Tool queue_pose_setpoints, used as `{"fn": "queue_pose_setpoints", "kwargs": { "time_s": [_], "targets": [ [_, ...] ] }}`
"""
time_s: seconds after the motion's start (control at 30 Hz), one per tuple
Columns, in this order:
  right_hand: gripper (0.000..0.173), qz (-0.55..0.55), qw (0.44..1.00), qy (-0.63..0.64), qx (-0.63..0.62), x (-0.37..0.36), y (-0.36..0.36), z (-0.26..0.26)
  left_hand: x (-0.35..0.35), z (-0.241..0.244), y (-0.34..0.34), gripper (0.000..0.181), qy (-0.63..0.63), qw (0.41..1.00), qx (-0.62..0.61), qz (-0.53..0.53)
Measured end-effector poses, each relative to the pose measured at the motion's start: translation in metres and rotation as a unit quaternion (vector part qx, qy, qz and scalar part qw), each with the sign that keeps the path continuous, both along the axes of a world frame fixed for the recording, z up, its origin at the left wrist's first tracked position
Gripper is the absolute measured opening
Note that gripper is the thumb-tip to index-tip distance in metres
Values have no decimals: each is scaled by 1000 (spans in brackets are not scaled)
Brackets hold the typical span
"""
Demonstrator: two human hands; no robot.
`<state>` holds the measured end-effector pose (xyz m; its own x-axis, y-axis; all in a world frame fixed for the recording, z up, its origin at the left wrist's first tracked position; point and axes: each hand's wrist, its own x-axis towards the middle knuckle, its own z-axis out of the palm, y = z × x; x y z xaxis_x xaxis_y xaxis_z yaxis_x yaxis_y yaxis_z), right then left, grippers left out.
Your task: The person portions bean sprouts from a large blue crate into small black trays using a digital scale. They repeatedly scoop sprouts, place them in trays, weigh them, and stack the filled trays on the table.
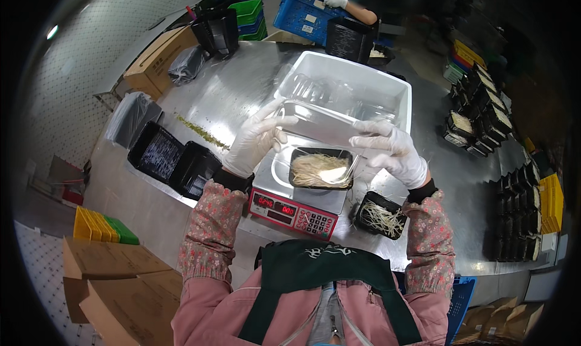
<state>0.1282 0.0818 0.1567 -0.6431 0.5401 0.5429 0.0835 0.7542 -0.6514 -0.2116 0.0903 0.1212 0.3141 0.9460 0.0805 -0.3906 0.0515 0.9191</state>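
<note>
Both of my hands wear white gloves. My left hand [256, 137] and my right hand [392, 148] hold a clear plastic lid [320, 124] between them by its two ends. Below the lid, a black plastic tray of pale enoki-like strands [315, 170] rests on the platform of a red digital scale [290, 214]. A second black tray with loose pale strands [381, 215] lies to the right of the scale, near my right forearm. Just beyond the lid stands a white plastic bin [406, 96] with several clear lids inside.
Black trays [174, 160] lie at the left, beside a plastic-wrapped stack [131, 119]. Green scraps [202, 130] are scattered on the steel table [227, 83]. Filled black trays [519, 210] are stacked at the right. Across the table, another person's gloved hand [336, 2] touches a blue crate [295, 17].
</note>
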Motion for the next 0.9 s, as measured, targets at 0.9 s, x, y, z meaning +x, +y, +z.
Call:
{"fn": "queue_pose_setpoints", "kwargs": {
  "time_s": [0.9],
  "targets": [
    [18, -298, 844, 121, -429, -24, 63, -269, 18, -187, 7, 33, 145, 968, -189, 82]
  ]
}}
